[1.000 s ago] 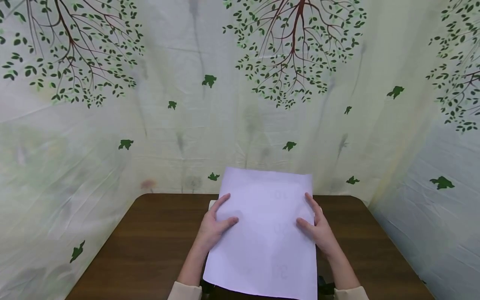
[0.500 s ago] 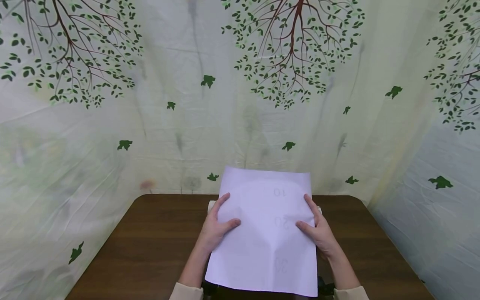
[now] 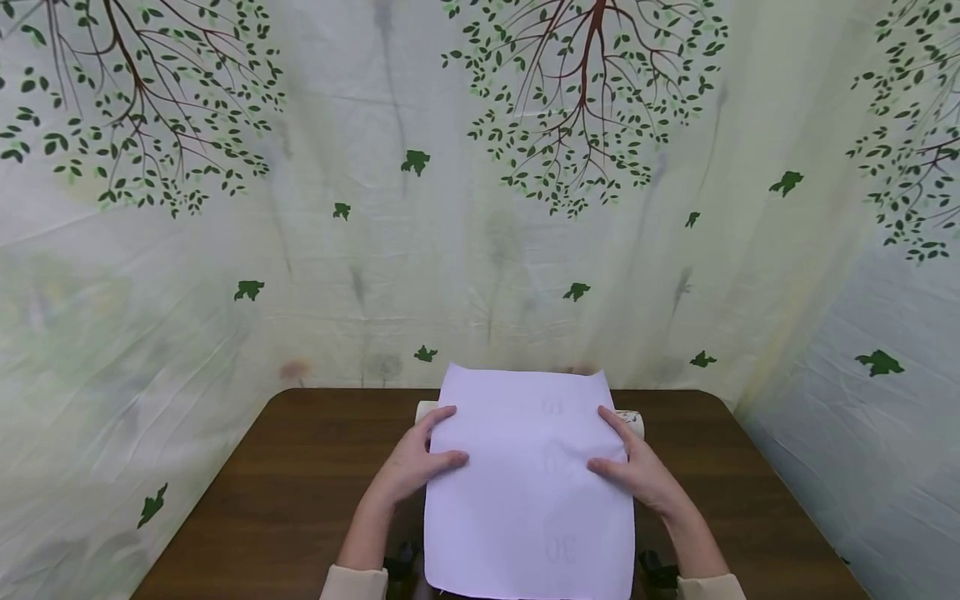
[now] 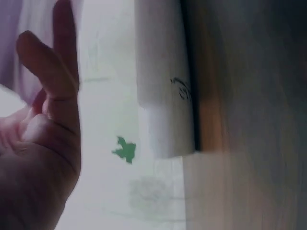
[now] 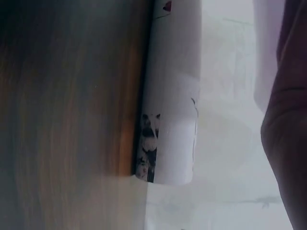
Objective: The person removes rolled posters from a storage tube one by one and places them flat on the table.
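A large white sheet of paper [image 3: 528,500] is held up before me, with faint numbers showing through, among them a 30 near its lower right. My left hand [image 3: 415,461] grips its left edge, the thumb lying on the near face. At the opposite edge my right hand [image 3: 637,467] holds it the same way, thumb in front. The other fingers are largely hidden behind the paper. Behind the sheet a white roll [image 5: 172,110] lies on the table, with a panda print near one end; its middle is hidden in the head view.
The brown wooden table [image 3: 300,500] spreads out on both sides of the paper. At its far edge hangs a pale curtain [image 3: 487,275] printed with trees and green leaves. Dark objects [image 3: 658,570] show beside the sheet's lower edge, near the right forearm.
The sheet's top edge has dropped, and both hands have come slightly lower with it. More of the roll's right end now shows. Both hands keep hold of the paper.
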`<action>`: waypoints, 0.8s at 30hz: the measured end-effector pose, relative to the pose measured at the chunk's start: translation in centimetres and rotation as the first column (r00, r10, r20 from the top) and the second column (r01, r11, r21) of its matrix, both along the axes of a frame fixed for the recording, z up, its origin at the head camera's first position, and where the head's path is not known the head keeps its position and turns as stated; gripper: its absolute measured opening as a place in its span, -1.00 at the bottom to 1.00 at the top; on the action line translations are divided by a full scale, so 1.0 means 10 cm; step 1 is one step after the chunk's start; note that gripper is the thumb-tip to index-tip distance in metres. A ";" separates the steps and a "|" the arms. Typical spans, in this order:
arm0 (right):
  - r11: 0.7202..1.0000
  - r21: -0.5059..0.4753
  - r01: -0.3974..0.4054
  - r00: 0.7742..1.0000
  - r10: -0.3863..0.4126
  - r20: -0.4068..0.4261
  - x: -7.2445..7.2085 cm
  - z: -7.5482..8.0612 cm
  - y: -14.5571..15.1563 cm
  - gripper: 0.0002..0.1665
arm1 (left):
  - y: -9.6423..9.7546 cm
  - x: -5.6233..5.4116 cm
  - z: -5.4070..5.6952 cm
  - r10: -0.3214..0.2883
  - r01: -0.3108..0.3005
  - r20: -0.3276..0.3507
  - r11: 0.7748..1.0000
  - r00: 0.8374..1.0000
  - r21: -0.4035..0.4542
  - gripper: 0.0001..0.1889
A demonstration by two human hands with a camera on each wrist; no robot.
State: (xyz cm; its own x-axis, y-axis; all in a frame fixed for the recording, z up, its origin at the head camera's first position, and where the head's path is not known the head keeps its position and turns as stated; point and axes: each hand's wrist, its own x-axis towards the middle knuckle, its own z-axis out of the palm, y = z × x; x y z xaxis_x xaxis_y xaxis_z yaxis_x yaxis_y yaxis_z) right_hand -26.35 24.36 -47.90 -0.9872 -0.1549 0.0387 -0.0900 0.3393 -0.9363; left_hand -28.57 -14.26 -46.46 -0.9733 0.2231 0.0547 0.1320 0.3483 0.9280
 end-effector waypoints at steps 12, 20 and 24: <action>0.955 0.244 -0.168 0.985 0.152 0.083 0.05 -0.10 0.17 0.12 | -0.13 0.01 -0.08 -0.245 0.264 0.124 0.949 0.962 -0.173 -0.05; 0.948 0.174 -0.265 0.953 0.229 0.200 0.04 -0.35 0.19 0.10 | -0.09 -0.01 -0.24 -0.230 0.271 0.187 0.934 0.955 -0.235 -0.08; 0.946 0.191 -0.261 0.947 0.213 0.240 0.02 -0.42 0.17 0.13 | -0.04 -0.01 -0.30 -0.200 0.245 0.167 0.918 0.965 -0.312 -0.12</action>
